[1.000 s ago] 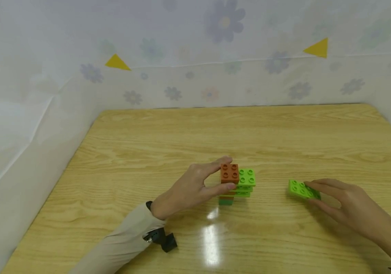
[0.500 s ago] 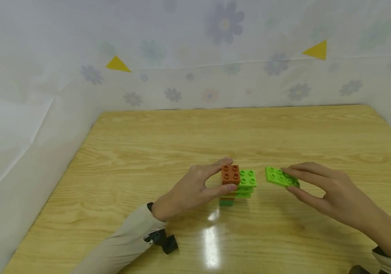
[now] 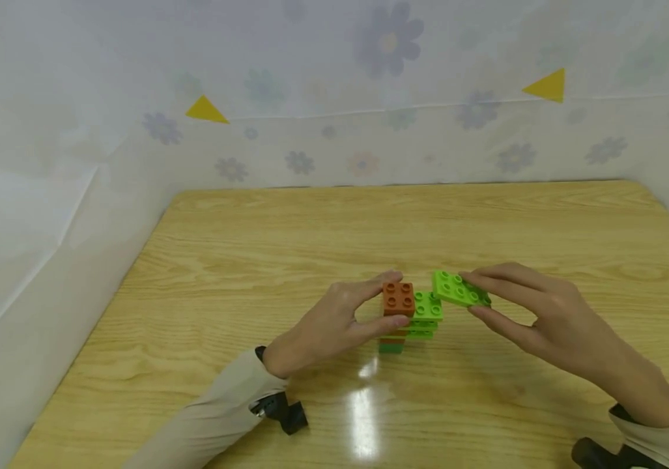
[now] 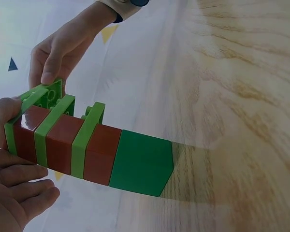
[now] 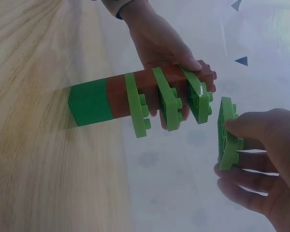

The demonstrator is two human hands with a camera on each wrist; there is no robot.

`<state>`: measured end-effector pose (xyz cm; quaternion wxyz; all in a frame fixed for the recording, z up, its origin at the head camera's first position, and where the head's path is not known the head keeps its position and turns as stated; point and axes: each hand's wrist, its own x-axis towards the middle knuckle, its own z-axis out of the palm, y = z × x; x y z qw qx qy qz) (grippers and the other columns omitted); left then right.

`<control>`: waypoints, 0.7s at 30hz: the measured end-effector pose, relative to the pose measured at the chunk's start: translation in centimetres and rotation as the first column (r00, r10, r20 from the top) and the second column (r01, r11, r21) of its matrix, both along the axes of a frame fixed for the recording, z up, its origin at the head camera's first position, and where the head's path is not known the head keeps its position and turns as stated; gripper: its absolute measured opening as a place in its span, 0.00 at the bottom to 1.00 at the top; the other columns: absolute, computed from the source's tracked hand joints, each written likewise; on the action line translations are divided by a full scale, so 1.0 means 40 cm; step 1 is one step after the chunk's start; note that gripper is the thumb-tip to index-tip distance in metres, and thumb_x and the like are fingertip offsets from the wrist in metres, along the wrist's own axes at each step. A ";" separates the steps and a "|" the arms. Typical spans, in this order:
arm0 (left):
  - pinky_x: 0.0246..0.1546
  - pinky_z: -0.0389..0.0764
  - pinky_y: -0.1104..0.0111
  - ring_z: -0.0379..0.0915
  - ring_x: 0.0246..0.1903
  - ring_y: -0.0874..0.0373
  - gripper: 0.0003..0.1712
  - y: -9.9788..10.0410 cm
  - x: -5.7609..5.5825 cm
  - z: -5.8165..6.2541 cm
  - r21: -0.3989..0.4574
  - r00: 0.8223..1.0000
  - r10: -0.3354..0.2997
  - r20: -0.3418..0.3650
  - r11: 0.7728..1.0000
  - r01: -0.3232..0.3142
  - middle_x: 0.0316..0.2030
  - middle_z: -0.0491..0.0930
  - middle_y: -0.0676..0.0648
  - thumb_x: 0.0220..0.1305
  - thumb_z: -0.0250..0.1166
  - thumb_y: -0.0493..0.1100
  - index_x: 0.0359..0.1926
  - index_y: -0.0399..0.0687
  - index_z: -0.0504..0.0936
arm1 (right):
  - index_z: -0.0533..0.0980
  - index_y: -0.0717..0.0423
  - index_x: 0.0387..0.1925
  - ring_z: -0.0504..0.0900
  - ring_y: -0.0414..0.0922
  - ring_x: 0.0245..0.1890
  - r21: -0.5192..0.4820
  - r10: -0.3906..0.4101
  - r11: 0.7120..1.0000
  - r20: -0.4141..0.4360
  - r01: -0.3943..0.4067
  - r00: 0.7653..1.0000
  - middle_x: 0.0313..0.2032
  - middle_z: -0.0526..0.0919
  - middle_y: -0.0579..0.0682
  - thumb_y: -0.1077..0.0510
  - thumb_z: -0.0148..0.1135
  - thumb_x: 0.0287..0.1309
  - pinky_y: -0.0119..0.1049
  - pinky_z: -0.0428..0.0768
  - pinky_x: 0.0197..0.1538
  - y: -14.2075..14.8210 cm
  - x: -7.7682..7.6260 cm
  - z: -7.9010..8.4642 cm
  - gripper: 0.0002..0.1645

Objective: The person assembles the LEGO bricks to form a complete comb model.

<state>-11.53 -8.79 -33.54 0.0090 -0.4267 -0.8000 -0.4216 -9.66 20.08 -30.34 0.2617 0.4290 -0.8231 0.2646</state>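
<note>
A building-block tower stands on the table: a dark green block (image 5: 91, 102) at the base, then brown blocks alternating with three light green plates that jut out to the right. My left hand (image 3: 337, 326) holds its topmost brown block (image 3: 398, 298) from the left, thumb in front and fingers behind. Between thumb and fingers, my right hand (image 3: 563, 326) pinches a loose light green plate (image 3: 456, 288) by its right end, studs up. In the right wrist view this plate hangs apart from the tower, above the uppermost jutting plate (image 5: 199, 99).
The wood-grain table (image 3: 240, 247) extends around the tower. Pale flowered sheeting (image 3: 322, 78) with yellow triangles lines its back and sides. Each wrist carries a black device, one at the left cuff (image 3: 278, 412), another at the right cuff (image 3: 604, 453).
The right hand has carried the loose light green plate leftward and upward, from well right of the tower to the end of its top jutting plate. The left hand keeps its hold on the tower.
</note>
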 end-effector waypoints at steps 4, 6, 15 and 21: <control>0.61 0.70 0.67 0.68 0.61 0.55 0.34 0.000 0.000 0.001 0.002 1.000 -0.003 0.002 1.000 0.003 0.67 0.65 0.42 0.69 0.60 0.52 0.69 0.39 0.65 | 0.81 0.61 0.51 0.82 0.40 0.42 -0.027 0.028 0.999 -0.016 -0.028 0.999 0.45 0.84 0.53 0.41 0.53 0.68 0.19 0.77 0.45 -0.018 -0.005 0.005 0.29; 0.61 0.70 0.67 0.68 0.61 0.55 0.34 -0.001 -0.001 -0.001 0.007 1.000 -0.007 -0.002 1.000 0.007 0.66 0.65 0.42 0.69 0.60 0.53 0.69 0.39 0.65 | 0.81 0.62 0.51 0.82 0.40 0.43 -0.037 0.038 0.999 -0.020 -0.039 0.999 0.45 0.84 0.54 0.41 0.53 0.68 0.19 0.76 0.46 -0.027 -0.007 0.008 0.29; 0.61 0.69 0.68 0.70 0.60 0.58 0.33 0.002 -0.006 -0.002 0.016 1.000 -0.019 0.005 1.000 0.019 0.60 0.74 0.42 0.70 0.59 0.52 0.69 0.41 0.65 | 0.82 0.65 0.48 0.84 0.48 0.37 -0.095 0.093 0.991 -0.054 -0.098 0.994 0.42 0.84 0.56 0.42 0.53 0.68 0.20 0.78 0.45 -0.065 -0.012 0.003 0.29; 0.60 0.71 0.70 0.76 0.52 0.63 0.31 0.006 -0.011 -0.006 0.037 0.999 -0.043 0.004 0.998 0.042 0.56 0.79 0.45 0.70 0.59 0.49 0.69 0.42 0.66 | 0.81 0.66 0.48 0.84 0.49 0.36 -0.098 0.125 0.987 -0.043 -0.129 0.991 0.41 0.83 0.56 0.43 0.53 0.68 0.20 0.78 0.43 -0.081 -0.015 -0.003 0.29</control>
